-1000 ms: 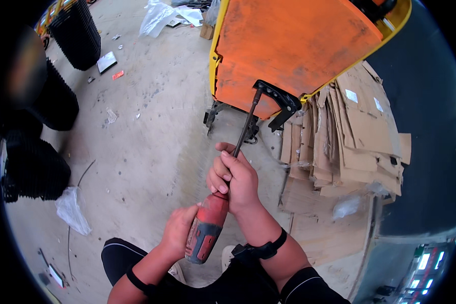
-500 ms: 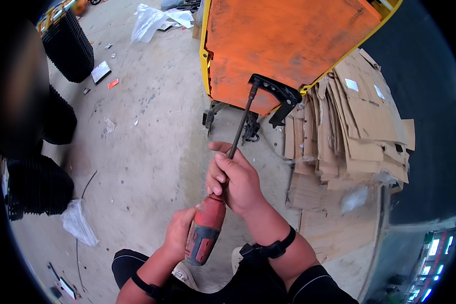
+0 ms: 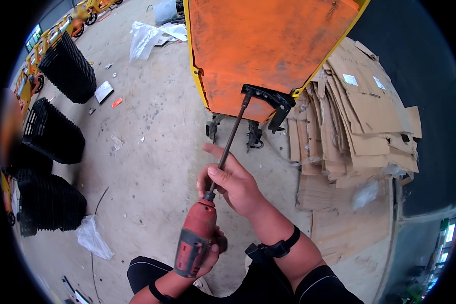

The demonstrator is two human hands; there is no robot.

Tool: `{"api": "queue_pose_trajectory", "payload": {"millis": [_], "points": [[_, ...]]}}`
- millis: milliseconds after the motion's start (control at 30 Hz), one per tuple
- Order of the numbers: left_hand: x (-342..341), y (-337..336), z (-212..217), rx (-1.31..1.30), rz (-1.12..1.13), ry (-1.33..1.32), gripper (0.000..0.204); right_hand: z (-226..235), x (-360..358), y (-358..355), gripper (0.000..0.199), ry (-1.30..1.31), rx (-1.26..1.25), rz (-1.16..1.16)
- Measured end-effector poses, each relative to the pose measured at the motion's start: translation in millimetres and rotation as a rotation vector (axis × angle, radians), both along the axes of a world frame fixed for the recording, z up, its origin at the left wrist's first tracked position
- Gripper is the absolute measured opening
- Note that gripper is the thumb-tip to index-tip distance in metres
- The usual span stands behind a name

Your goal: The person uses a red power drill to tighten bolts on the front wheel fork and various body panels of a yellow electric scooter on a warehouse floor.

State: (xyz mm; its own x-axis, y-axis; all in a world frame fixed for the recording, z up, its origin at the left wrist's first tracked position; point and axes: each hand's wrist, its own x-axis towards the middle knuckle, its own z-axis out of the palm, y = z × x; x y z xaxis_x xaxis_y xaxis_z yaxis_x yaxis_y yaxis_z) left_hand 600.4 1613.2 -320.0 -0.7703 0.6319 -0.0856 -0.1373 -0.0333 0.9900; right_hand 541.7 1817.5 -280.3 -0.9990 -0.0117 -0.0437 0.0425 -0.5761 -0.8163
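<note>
My left hand [image 3: 210,259] is closed around the grip of a red and dark grey power driver [image 3: 196,228], partly hidden behind its body. A long dark extension bit [image 3: 232,137] runs from the driver's chuck up and away. My right hand [image 3: 234,183] steadies this shaft just above the chuck, thumb and fingers round it and the index finger stretched out. The shaft's far end meets the left end of a black metal bracket [image 3: 268,96] with holes. This bracket lies against the lower edge of a scuffed orange panel [image 3: 268,45] with yellow edging.
Flattened cardboard [image 3: 359,116] is piled at the right. Stacks of black baskets [image 3: 55,130] stand at the left, beside a clear plastic bag [image 3: 94,238]. Black fittings [image 3: 253,136] hang below the panel. Yellow scooters [image 3: 81,14] line the far left.
My left hand has shifted from the driver's side to its grip, lower and farther right. The driver has moved slightly left and down, while the bit's tip stays at the bracket. The view has shifted.
</note>
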Motion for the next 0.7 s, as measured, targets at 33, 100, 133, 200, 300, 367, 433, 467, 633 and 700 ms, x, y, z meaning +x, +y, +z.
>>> {"api": "queue_pose_trajectory", "payload": {"millis": [33, 100, 133, 200, 300, 367, 433, 467, 633, 700], "points": [[-5, -3, -9, 0.016, 0.016, -0.1, 0.03, 2, 1, 3, 0.054, 0.0, -0.04, 0.011], [-15, -12, -31, 0.054, 0.061, -0.302, 0.032, 2, 2, 6, 0.054, 0.0, -0.09, 0.038], [-20, -11, -34, 0.075, 0.083, -0.406, 0.033, 1, 3, 8, 0.055, -0.001, -0.103, 0.047], [-27, -13, -32, -0.144, 0.074, 0.052, 0.029, -2, 3, 10, 0.055, -0.006, -0.113, 0.056], [-47, -19, -28, -0.378, 0.155, 1.043, 0.026, -6, 2, 12, 0.055, -0.02, -0.093, 0.044], [-51, -22, -31, -0.362, 0.158, 1.053, 0.027, -8, 0, 10, 0.056, -0.029, -0.067, 0.029], [-54, -32, -48, -0.319, 0.113, 0.535, 0.029, -8, -1, 8, 0.059, -0.015, -0.045, 0.04], [-54, -40, -61, -0.27, 0.066, 0.011, 0.031, -6, -2, 7, 0.061, -0.006, -0.032, 0.047], [-24, -20, -22, 0.014, -0.004, -0.178, 0.041, -7, -8, 9, 0.062, 0.009, -0.017, 0.04], [-12, -10, 2, -0.021, -0.073, 0.0, 0.037, -4, -8, 5, 0.062, 0.008, 0.023, 0.021]]}}
